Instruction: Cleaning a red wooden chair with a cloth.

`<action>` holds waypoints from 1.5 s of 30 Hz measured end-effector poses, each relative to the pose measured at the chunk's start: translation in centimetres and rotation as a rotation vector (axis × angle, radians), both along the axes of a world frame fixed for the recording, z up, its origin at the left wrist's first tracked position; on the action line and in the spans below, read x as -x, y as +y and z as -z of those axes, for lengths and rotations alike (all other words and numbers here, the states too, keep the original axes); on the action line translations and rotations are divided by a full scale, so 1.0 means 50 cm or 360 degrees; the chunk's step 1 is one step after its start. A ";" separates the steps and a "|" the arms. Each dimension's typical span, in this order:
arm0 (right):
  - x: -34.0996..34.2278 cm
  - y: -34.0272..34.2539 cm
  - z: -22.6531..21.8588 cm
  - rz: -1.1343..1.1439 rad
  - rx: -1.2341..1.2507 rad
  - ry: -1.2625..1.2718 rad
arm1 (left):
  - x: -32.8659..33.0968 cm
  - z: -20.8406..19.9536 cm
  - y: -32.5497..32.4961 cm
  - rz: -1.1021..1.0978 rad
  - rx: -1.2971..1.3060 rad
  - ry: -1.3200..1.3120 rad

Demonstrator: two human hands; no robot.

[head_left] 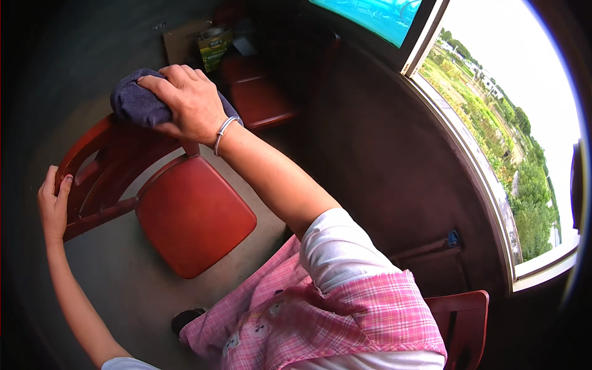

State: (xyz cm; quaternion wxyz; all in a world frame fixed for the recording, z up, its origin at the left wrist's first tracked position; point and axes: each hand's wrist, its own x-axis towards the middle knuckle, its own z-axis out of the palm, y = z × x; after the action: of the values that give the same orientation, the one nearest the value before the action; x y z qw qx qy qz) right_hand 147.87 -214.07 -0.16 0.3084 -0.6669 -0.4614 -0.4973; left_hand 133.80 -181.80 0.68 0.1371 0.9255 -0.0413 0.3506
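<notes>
A reddish-brown wooden chair has its curved backrest [92,139] on the left and its red padded seat [196,216] in the middle. Around the left end of the backrest my left hand [54,203] is closed, thumb over the near face. My right hand [191,105] grips a bunched dark blue cloth [139,102] against the top of the backrest at its other end. Part of the cloth hangs out beyond my wrist. The palm and some fingers of the right hand are hidden by the cloth.
Behind the cloth stands a second red chair [262,102], near a green and yellow box [214,49] and a cardboard box [182,42]. A dark wall with a window frame [462,129] runs along the right. Another chair back [462,327] is at lower right.
</notes>
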 end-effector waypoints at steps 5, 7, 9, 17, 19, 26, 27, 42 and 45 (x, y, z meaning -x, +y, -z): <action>-0.008 0.048 0.003 -0.0653 -0.0361 0.0400 | 0.037 -0.001 0.035 -0.0008 0.0155 0.0064; -0.032 0.071 0.036 -0.0709 -0.0536 0.0537 | 0.042 -0.010 0.014 -0.0029 0.0191 -0.0005; -0.027 0.097 0.078 -0.0905 -0.0720 0.0875 | 0.052 -0.005 0.025 -0.0145 0.0210 0.0078; -0.095 0.126 0.247 -0.0457 -0.0620 0.1273 | 0.075 -0.005 -0.007 -0.0289 0.0271 -0.0026; -0.125 0.121 0.296 -0.0485 -0.0654 0.1528 | 0.070 -0.008 -0.014 -0.0299 0.0284 -0.0031; -0.068 0.173 0.284 -0.0991 -0.1328 0.1926 | 0.091 -0.011 -0.022 -0.0336 0.0237 -0.0035; -0.045 0.178 0.254 -0.1235 -0.1507 0.2009 | 0.082 -0.013 -0.030 -0.0315 0.0222 -0.0032; 0.262 0.539 0.260 -0.1441 -0.1078 0.3239 | 0.084 -0.026 -0.074 -0.0419 0.0144 -0.0137; 0.168 0.501 0.278 -0.1744 -0.1049 0.3336 | 0.071 -0.024 -0.073 -0.0361 0.0192 -0.0121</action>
State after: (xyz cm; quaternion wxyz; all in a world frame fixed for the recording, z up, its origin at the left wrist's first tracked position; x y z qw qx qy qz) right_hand 139.47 -189.00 -14.07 0.8523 -0.3522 -0.0618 0.3818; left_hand 130.23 -185.43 1.87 0.1502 0.9005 0.0794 0.4004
